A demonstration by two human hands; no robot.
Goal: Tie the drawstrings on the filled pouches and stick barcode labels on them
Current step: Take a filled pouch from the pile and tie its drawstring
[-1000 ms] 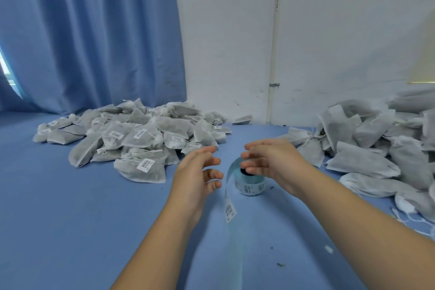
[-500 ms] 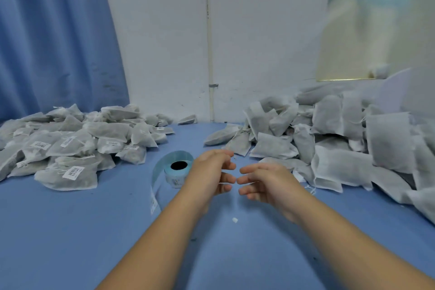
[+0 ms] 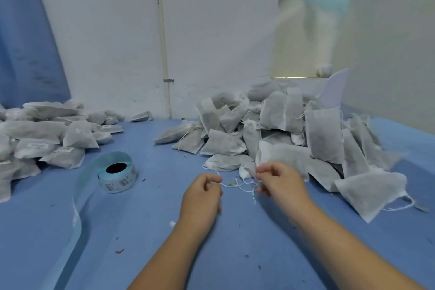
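A heap of unlabelled grey-white pouches (image 3: 292,129) lies on the blue table at the right. My right hand (image 3: 280,181) pinches the drawstring at the mouth of a pouch (image 3: 282,158) at the heap's front edge. My left hand (image 3: 202,193) pinches the other end of the thin white drawstring (image 3: 235,185), which runs between both hands just above the table. A roll of barcode labels (image 3: 117,173) stands left of my left hand, its blue backing strip (image 3: 76,207) trailing toward the front.
A pile of labelled pouches (image 3: 44,139) covers the table's left side. A white wall with a thin pipe (image 3: 163,54) stands behind, with a blue curtain (image 3: 28,42) at the left. Small crumbs dot the blue table (image 3: 235,254).
The view swung right from the labelled pile and roll to the unlabelled heap. Both hands left the label roll, reached the heap's front and took hold of a pouch's drawstring.
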